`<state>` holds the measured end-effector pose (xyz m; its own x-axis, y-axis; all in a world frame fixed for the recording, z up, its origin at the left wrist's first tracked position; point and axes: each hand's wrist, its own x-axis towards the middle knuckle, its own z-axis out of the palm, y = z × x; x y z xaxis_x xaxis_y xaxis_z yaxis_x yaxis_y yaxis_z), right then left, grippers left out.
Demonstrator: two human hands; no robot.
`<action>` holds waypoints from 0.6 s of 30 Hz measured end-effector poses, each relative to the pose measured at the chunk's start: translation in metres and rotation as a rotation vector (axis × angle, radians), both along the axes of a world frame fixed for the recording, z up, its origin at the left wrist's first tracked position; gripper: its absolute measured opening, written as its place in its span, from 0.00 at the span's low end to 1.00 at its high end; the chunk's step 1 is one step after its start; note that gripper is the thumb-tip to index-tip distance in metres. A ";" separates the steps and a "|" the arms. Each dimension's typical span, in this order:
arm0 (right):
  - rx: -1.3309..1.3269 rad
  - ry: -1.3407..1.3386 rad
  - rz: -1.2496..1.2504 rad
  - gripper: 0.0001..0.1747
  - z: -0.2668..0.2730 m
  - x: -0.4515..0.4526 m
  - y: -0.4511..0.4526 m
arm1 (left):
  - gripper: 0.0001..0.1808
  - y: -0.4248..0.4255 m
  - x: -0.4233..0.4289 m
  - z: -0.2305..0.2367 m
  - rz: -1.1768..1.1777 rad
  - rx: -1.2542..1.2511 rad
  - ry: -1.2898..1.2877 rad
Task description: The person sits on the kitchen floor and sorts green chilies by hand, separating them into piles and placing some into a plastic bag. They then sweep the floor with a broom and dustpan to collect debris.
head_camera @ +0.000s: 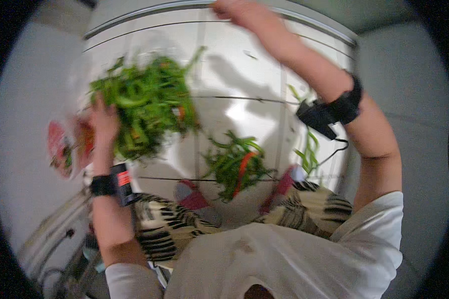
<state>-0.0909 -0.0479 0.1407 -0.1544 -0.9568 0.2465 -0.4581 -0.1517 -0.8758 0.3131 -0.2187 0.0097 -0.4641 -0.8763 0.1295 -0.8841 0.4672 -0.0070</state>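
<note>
A large heap of green leafy vegetables (146,104) with a few orange bits lies on the white tiled floor (239,82) at the left. My left hand (104,121) is at the heap's left edge, blurred; whether it grips any greens cannot be told. My right hand (230,11) is raised near the top edge of the view, blurred and partly cut off, away from the greens. Between my feet lies a smaller pile of greens (232,164) with an orange-red strip (244,170) across it. Some loose green stalks (307,149) lie at the right, below my right forearm.
A red and white bag or container (61,149) stands left of my left hand. A metal rail (153,13) runs along the far edge. Walls or panels flank both sides. My slippered feet (194,196) are near the smaller pile. A small scrap (250,55) lies on the far tiles.
</note>
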 end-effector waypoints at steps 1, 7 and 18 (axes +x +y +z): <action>0.181 0.030 -0.079 0.25 0.009 -0.047 0.038 | 0.38 -0.011 0.007 -0.005 0.005 0.057 0.028; 0.535 0.149 -0.870 0.15 -0.087 -0.131 0.313 | 0.33 -0.033 0.015 0.018 0.024 0.148 0.107; 0.904 0.055 -0.785 0.16 -0.234 -0.028 0.424 | 0.27 0.145 -0.131 0.158 -0.142 0.382 0.545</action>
<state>-0.1187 0.3762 -0.0932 -0.7839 -0.4365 -0.4416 -0.1904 0.8459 -0.4981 0.1816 -0.0741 0.1681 -0.5342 -0.8424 0.0707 -0.6443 0.4598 0.6111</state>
